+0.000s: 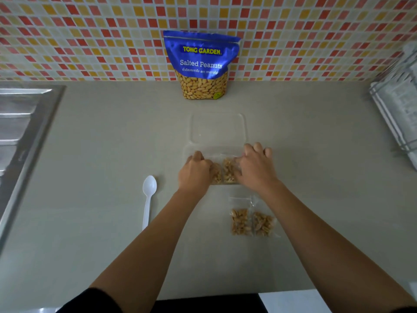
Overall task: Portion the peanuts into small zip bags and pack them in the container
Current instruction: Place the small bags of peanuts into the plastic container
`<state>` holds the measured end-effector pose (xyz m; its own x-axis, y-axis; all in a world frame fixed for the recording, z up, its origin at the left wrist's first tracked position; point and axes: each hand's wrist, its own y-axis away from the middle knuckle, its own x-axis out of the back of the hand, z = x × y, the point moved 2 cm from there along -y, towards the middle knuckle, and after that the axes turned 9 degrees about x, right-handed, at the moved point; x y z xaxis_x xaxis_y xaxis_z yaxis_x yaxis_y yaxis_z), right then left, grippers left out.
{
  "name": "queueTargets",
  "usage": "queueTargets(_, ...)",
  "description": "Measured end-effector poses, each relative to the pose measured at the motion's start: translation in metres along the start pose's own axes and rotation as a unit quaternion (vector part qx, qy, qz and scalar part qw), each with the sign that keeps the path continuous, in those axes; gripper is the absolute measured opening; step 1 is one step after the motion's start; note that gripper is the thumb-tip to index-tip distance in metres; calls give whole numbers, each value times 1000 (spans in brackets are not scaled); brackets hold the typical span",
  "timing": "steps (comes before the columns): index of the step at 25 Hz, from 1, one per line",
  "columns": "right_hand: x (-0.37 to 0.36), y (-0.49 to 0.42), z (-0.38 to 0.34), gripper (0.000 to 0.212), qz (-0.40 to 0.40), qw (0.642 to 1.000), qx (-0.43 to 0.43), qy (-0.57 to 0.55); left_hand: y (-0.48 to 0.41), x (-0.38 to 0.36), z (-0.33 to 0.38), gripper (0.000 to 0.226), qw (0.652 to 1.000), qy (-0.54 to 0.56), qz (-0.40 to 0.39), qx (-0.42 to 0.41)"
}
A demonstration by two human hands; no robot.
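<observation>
— Holding anything, am I?
— Your left hand (195, 170) curls its fingers over one crinkly clear zip bag (217, 175) of peanuts inside the thin transparent container (215, 152). Your right hand (255, 168) lies spread, touching the neighbouring bag (229, 169).
— And the rest?
— Two filled bags (240, 222) lie flat on the smooth desk (101, 154), just nearer you than your right hand.
</observation>
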<state>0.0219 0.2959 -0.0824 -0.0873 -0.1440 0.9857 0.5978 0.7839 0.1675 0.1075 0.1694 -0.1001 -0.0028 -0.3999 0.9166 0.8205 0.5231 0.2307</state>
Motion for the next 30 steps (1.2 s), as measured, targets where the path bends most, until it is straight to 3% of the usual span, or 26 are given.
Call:
queueTargets(3,12,16,9,31,125,982,-33,-136,8,10,1,27,998,50,31,-1)
queueTargets(5,14,48,22,26,208,935,-127,-256,31,20,3,23,976,167,131,-37)
queueTargets(7,-4,88,29,24,174,903,-237,-314,65,18,6,18,958,228,164,-49)
queueTargets(11,-52,134,16,41,10,880,-333,-338,101,-24,16,40,975,192,-51,98)
queueTargets(13,-61,134,11,37,23,866,-344,-362,100,-41,22,44,966,182,-95,158)
queueTargets(17,-65,134,8,15,84,843,-344,-405,97,-54,31,27,957,184,-93,204)
queueTargets(21,-56,146,6,20,155,797,-305,-499,106,-47,32,14,935,293,-90,181)
queueTargets(23,-49,149,5,19,194,754,-283,-559,111,-35,28,17,914,365,-93,153)
queueTargets(26,-27,134,5,21,247,707,-250,-613,100,2,14,20,897,418,-28,137)
queueTargets(30,2,77,3,24,244,734,-191,-604,49,40,-5,16,898,411,53,150)
